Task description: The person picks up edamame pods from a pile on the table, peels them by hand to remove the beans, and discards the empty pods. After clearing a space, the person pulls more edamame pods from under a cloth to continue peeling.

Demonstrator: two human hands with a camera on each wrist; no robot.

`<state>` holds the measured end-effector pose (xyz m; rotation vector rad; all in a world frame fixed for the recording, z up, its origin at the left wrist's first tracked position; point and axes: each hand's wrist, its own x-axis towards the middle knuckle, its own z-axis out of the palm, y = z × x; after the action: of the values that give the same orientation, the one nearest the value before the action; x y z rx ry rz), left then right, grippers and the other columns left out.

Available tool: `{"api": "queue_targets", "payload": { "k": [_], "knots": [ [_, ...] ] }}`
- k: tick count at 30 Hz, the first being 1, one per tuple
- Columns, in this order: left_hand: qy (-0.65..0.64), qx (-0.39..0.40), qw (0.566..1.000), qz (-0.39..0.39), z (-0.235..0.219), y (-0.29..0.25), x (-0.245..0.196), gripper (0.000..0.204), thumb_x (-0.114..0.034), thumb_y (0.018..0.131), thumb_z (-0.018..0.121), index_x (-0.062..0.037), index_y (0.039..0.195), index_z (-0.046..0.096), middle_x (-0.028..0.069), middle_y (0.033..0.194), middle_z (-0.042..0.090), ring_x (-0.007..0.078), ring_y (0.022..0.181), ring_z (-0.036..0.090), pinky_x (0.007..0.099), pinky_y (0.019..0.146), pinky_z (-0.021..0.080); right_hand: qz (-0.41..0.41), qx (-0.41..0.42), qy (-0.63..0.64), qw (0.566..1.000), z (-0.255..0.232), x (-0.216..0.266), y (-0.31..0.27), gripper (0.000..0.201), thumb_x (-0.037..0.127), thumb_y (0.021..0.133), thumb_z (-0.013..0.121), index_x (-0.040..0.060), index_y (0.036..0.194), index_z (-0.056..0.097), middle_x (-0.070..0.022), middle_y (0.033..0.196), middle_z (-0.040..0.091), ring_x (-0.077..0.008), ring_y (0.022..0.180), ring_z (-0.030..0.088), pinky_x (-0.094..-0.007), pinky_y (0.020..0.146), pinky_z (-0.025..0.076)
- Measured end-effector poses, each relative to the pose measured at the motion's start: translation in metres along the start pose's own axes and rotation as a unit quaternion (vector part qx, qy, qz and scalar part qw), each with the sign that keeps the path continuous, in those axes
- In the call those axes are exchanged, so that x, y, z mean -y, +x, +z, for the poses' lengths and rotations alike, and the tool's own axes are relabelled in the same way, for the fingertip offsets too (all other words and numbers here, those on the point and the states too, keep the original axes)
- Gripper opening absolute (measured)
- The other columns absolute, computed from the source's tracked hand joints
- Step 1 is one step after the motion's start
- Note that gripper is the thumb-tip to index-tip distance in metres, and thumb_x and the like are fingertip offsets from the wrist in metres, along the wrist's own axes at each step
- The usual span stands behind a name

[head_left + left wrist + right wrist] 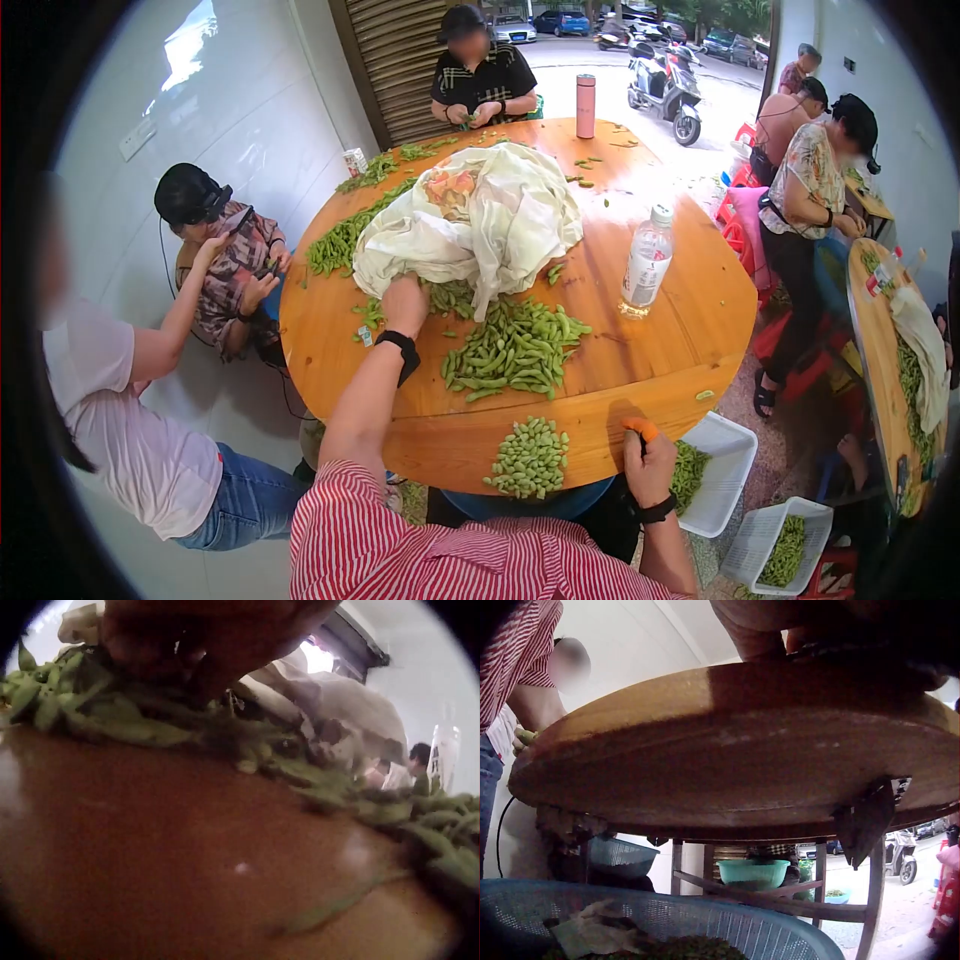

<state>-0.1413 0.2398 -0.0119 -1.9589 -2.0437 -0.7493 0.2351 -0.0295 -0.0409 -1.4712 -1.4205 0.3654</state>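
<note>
My left hand [405, 305] reaches into green soybean pods [450, 298] at the near edge of a white cloth bundle [500, 220]. In the left wrist view its dark, blurred fingers press down over pods [127, 727]; whether they grip any, I cannot tell. A bigger heap of pods [515, 350] lies to the right of this hand. Closer to me, shelled green beans [528, 460] form a pile at the table's near edge. My right hand [648, 465], with an orange cover on a digit, rests loosely curled at the table rim and holds nothing.
On the wooden table [640, 370] stand a clear bottle [648, 262] and a pink flask [585, 107]. White baskets [718, 480] with green contents sit low at the right. Below the rim is a blue basket [765, 930]. A person [485, 85] sits opposite; others are at both sides.
</note>
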Motion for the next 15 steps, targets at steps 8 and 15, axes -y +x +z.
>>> {"api": "queue_targets", "payload": {
  "k": [8,15],
  "knots": [
    [-0.039,0.093,0.994,-0.051,-0.032,-0.019,-0.017,0.023,-0.020,0.080,0.062,0.0025,0.086,0.067,0.0267,0.089,0.067,0.0438,0.086,0.064,0.0498,0.075,0.050,-0.012,-0.005,0.004,1.000,-0.001,0.000,0.000,0.014,0.004,0.086,0.058,0.0006,0.096,0.068,-0.0155,0.075,0.064,-0.0272,0.068,0.063,-0.0334,0.064,0.048],
    [-0.214,0.219,0.946,0.108,-0.036,-0.066,-0.048,0.026,-0.022,0.080,0.066,0.0020,0.092,0.066,0.0221,0.097,0.066,0.0414,0.092,0.062,0.0486,0.076,0.049,-0.002,-0.001,0.008,1.000,-0.001,0.001,0.000,0.014,0.005,0.085,0.059,0.0009,0.096,0.068,-0.0164,0.077,0.065,-0.0281,0.070,0.065,-0.0343,0.066,0.049]
  ]
}}
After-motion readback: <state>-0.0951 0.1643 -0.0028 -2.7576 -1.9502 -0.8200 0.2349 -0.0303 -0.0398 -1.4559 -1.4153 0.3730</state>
